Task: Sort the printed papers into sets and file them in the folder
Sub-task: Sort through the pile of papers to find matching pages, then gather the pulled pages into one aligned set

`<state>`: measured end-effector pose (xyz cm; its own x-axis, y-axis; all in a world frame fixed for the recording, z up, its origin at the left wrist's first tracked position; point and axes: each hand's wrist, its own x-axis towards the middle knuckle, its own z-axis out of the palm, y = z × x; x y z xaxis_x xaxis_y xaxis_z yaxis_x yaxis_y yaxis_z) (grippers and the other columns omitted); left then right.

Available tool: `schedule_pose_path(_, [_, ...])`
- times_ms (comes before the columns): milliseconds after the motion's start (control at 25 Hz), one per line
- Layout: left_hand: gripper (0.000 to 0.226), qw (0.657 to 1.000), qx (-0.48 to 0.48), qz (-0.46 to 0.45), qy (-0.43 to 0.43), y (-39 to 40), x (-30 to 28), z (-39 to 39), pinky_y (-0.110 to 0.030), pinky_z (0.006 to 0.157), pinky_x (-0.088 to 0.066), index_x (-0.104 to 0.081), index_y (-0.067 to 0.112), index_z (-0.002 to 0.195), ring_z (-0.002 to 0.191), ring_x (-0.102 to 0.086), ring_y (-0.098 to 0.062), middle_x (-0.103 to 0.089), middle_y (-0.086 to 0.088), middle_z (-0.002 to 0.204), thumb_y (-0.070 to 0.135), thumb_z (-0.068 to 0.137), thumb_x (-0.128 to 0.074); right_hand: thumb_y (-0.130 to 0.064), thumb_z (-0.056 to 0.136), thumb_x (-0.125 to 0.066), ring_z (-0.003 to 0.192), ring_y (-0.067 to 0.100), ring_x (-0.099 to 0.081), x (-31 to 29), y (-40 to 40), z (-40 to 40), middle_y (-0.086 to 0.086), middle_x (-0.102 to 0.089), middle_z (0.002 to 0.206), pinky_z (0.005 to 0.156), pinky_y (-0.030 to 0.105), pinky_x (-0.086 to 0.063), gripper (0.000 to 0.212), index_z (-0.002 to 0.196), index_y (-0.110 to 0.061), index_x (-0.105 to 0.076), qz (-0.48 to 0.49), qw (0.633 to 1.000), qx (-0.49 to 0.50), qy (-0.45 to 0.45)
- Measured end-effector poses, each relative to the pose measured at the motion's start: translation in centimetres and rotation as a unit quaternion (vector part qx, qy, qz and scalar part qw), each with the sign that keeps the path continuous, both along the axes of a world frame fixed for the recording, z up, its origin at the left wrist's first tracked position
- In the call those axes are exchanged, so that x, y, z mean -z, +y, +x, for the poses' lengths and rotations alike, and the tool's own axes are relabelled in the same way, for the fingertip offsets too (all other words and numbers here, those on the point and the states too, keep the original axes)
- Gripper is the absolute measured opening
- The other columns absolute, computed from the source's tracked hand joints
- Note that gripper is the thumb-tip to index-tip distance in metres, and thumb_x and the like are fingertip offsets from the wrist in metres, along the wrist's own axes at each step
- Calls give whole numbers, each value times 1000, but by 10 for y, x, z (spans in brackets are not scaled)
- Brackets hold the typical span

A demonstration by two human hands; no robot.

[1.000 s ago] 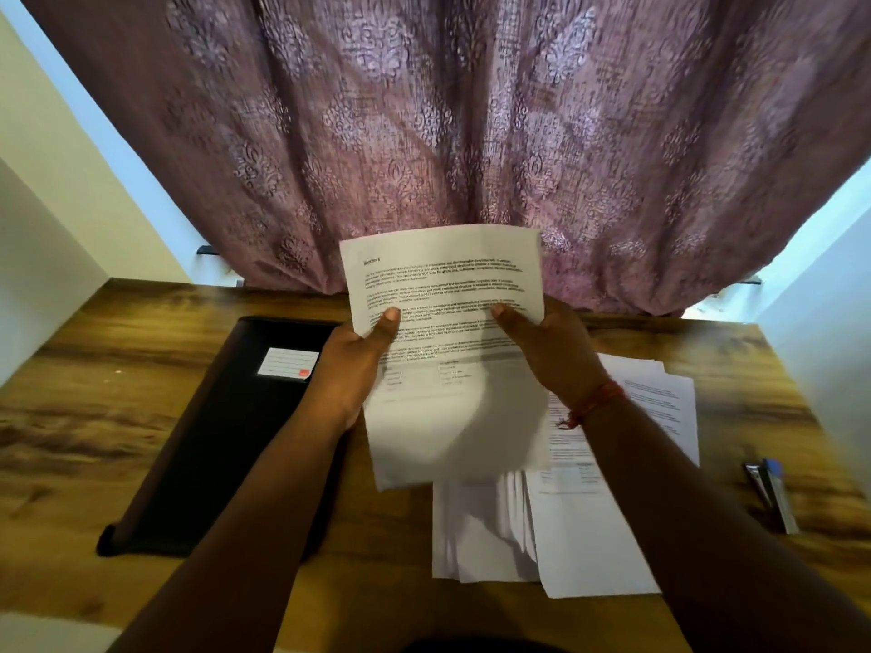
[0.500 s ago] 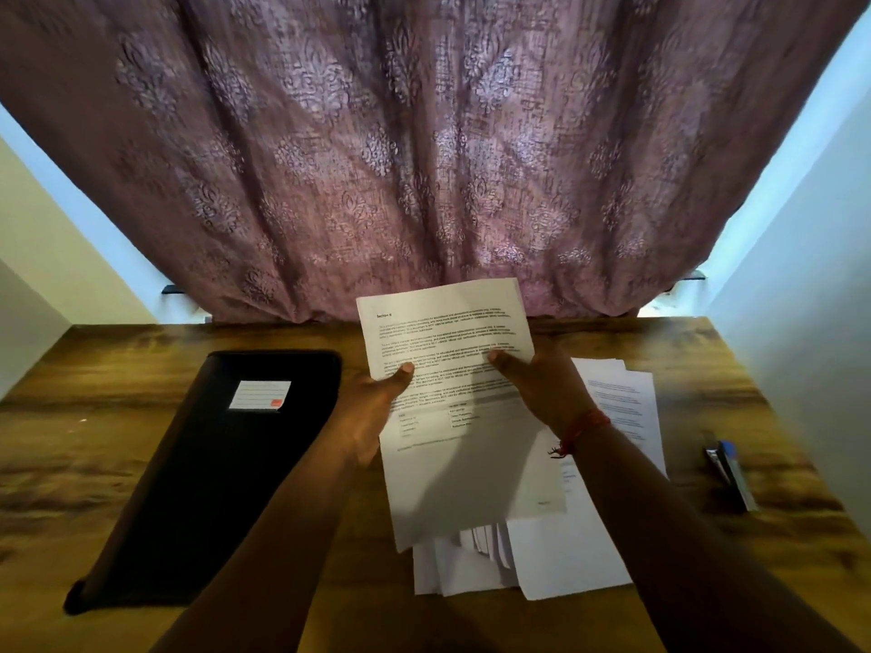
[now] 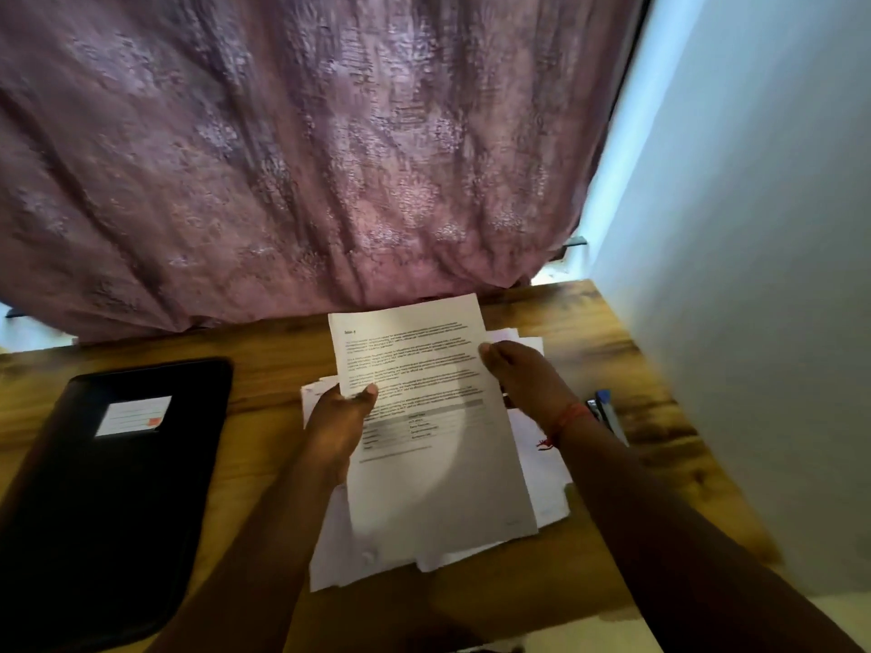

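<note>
The printed sheet has come down lower than it was a moment ago, and now it sits right over the pile of papers on the wooden desk. The person's head has turned to the right too, so more of the wall shows. The left hand pinches the sheet's left edge with its thumb on top. The right hand pinches the right edge the same way. The black folder lies shut on the left, well apart from the pile. A stapler lies just right of the papers. I think the sheet is being read and matched to its set. Nothing looks filed yet.
</note>
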<state>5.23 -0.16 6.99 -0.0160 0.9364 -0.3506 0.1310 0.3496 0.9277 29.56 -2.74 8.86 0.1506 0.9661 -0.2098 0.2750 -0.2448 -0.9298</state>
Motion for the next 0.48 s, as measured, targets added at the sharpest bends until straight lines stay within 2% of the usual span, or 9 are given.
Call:
schedule_pose_path(40, [24,1000,-6,3,9,-2,-1,8,-39,91,-45,-61,26,122,108,-58,-22,-64,5,120,26,98,-59,-45,97,-53,85,20,-71,6,-3,17,4,-73,98,79,39,-60,34,105,-15,-65,-14,998,50,23])
schedule_pose_path(80, [26,1000,-10,2,17,-5,-1,18,-39,90,-45,-60,23,125,105,-57,-21,-62,4,117,26,99,-58,-42,96,-56,83,22,-71,15,-7,36,7,-72,97,79,40,-60,31,103,-13,-64,-7,994,106,-12])
schedule_pose_path(160, [29,1000,-6,1,22,-9,3,33,-38,90,-44,-59,19,128,104,-55,-20,-61,3,117,25,100,-56,-35,91,-65,91,24,-66,40,-15,79,7,-69,104,83,38,-54,25,105,-14,-63,-8,957,181,-229])
schedule_pose_path(240, [30,1000,2,6,28,-12,6,44,-38,90,-44,-59,19,130,104,-55,-19,-61,2,122,25,100,-56,-38,85,-71,106,31,-58,64,-28,112,10,-59,116,88,39,-48,40,115,-14,-58,-56,896,200,-391])
schedule_pose_path(320, [31,999,6,6,36,-14,8,50,-39,89,-45,-58,19,130,106,-56,-20,-62,-1,127,26,100,-56,-44,85,-70,111,35,-53,83,-39,129,14,-53,123,90,43,-47,51,120,-11,-53,-133,876,175,-430])
schedule_pose_path(360, [31,999,7,5,38,-15,9,51,-40,90,-45,-58,20,130,108,-57,-22,-62,-2,130,26,100,-56,-42,88,-66,112,36,-52,91,-42,132,16,-52,124,91,43,-46,47,121,-11,-53,-159,874,153,-432])
schedule_pose_path(480, [32,999,5,1,42,-18,8,50,-43,93,-45,-58,20,131,117,-58,-29,-61,-4,133,26,99,-57,-29,95,-56,106,34,-55,111,-46,132,15,-54,121,84,39,-45,27,117,-13,-56,-122,880,119,-443])
